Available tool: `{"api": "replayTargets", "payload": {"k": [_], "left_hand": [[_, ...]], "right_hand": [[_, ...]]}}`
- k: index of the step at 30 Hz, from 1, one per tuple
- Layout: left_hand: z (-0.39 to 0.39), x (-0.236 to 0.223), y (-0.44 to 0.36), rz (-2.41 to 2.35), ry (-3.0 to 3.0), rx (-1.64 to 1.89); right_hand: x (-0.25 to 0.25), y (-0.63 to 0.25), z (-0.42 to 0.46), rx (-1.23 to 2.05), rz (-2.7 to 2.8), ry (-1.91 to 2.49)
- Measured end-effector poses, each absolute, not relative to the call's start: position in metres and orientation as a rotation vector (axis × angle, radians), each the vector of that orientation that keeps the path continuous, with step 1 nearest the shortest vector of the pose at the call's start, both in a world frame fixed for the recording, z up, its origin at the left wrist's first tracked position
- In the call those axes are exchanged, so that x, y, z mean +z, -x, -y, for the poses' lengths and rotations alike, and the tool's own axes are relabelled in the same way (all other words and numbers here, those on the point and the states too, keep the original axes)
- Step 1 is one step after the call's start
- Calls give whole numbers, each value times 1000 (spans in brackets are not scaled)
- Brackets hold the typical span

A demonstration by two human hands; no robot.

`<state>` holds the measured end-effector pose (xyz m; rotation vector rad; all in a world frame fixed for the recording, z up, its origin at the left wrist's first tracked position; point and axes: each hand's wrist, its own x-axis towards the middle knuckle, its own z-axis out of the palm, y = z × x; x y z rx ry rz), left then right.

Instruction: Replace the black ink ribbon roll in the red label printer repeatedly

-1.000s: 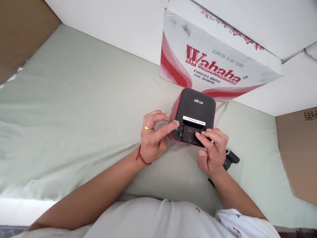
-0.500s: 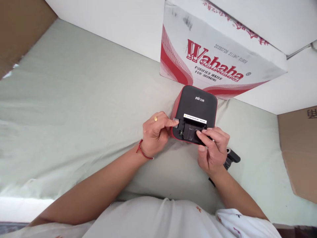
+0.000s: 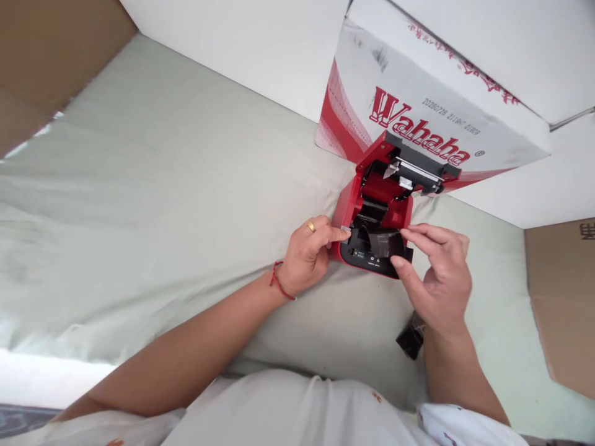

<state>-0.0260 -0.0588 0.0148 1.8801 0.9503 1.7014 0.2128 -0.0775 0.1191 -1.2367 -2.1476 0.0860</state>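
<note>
A red and black label printer (image 3: 346, 207) stands on the cloth with its lid (image 3: 421, 158) raised, the roller on the lid's underside showing. My left hand (image 3: 310, 251) is at its left side, index fingertip on the grey latch (image 3: 346, 233) and the other fingers curled in. From inside the printer a glossy black strip (image 3: 385, 243) comes out over the front panel. My right hand (image 3: 437, 269) has its edge between thumb and index finger, the other fingers loosely bent. Partly behind my right wrist lies a loose black piece (image 3: 410, 337), its kind unclear.
A white and red Wahaha water carton (image 3: 353, 80) stands directly behind the printer, close to the raised lid. Brown cardboard (image 3: 562, 303) is at the right, and more cardboard (image 3: 56, 56) at the upper left. Pale green cloth (image 3: 186, 186) covers the surface.
The printer's lid has swung from closed to raised. My right hand has moved slightly right, with the black strip now lifted at its fingers. My left index finger stays at the latch.
</note>
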Motion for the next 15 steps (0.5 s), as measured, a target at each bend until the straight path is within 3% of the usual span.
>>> {"api": "replayTargets", "payload": {"k": [8,15], "left_hand": [[58,14,25,-913,-1860,1725],[63,18,25,-1088,-1872,1714]], "right_hand": [[139,-211,70,415,2317,1242],[130,-199,66,193,1869,1378]]}}
